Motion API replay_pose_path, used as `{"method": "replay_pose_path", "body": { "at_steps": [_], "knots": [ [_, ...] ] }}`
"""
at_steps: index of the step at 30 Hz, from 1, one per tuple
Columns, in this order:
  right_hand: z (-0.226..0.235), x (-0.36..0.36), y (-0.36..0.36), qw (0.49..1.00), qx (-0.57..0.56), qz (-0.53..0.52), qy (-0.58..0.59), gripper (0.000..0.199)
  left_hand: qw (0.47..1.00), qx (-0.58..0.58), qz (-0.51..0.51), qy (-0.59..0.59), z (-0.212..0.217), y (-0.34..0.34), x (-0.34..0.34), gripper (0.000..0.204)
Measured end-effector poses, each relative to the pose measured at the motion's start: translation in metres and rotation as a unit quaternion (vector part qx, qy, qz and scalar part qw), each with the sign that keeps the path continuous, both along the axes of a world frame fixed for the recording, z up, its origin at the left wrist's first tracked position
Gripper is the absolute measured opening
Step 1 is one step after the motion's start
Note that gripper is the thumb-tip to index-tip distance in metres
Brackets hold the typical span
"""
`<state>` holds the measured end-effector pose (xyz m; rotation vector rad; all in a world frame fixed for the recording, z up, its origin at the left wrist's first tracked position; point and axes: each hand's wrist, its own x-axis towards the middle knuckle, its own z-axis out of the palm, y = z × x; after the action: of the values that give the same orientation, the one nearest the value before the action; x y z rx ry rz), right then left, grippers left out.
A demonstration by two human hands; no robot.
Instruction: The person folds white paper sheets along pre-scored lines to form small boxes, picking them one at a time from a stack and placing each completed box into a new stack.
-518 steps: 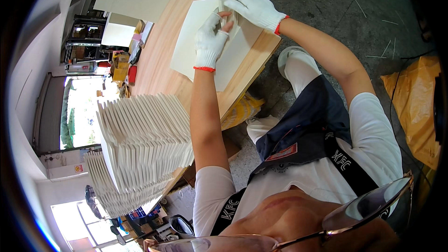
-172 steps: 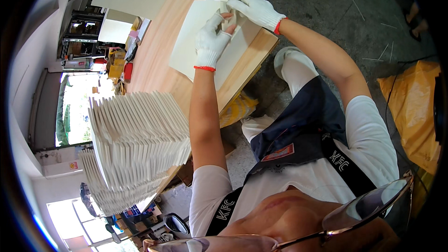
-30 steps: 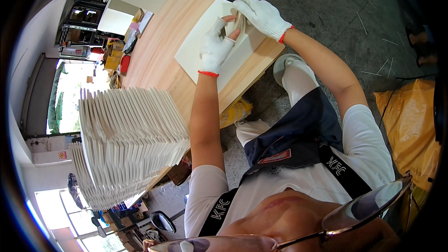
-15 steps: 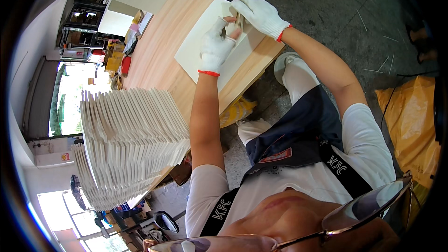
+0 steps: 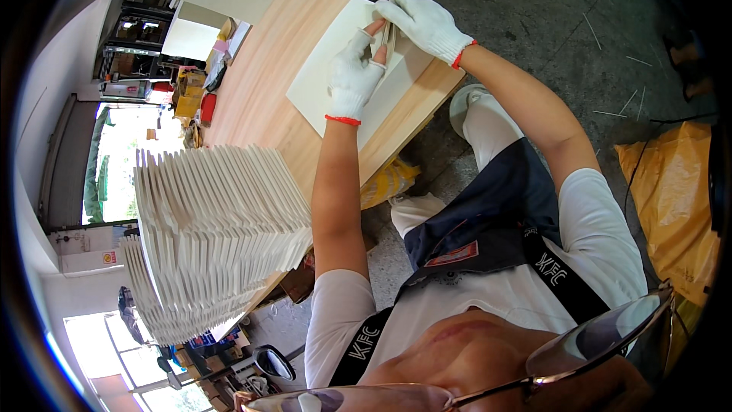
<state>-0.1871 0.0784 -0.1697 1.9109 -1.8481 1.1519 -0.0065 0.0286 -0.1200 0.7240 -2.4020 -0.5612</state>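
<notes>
Gloved left hand (image 5: 352, 80), right hand (image 5: 423, 23), pinching white sheet (image 5: 324, 76)

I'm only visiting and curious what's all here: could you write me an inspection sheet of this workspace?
Surface: wooden table, pale, mostly bare.
Job's things: white sheet flat on the table; a folded edge pinched at its far end.
Clutter: tall stack of folded white pieces at the near left.
Hands: left hand and right hand, white gloves, both pinching the fold.
Cables: black cable on the floor.
Surroundings: concrete floor, yellow bag, shelves.
</notes>
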Motion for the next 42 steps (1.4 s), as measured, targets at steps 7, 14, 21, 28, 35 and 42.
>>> {"method": "replay_pose_path", "body": {
  "at_steps": [7, 14, 21, 28, 35, 42],
  "knots": [
    [0.002, -0.001, 0.0, 0.995, 0.037, 0.038, -0.089, 0.028, 0.999, -0.037, -0.013, -0.003, 0.002, 0.0, 0.001, 0.038],
    [0.011, -0.01, 0.011, 0.973, -0.002, 0.069, -0.219, 0.039, 0.998, -0.044, -0.018, -0.039, 0.003, 0.006, 0.0, 0.038],
    [0.016, -0.026, 0.042, 0.996, 0.077, -0.003, 0.055, 0.034, 1.0, 0.008, -0.011, -0.002, 0.008, 0.009, 0.0, 0.04],
    [0.027, -0.006, 0.018, 0.968, 0.129, 0.046, -0.212, 0.038, 0.999, 0.01, -0.006, -0.039, 0.001, 0.002, 0.0, 0.033],
    [0.01, 0.0, 0.017, 0.945, 0.108, 0.028, -0.307, 0.036, 0.998, 0.053, 0.01, -0.029, -0.001, 0.001, -0.001, 0.038],
    [0.0, -0.002, 0.015, 0.959, 0.085, 0.028, -0.269, 0.032, 0.996, -0.072, -0.039, -0.026, 0.002, 0.003, -0.002, 0.045]
  ]
}}
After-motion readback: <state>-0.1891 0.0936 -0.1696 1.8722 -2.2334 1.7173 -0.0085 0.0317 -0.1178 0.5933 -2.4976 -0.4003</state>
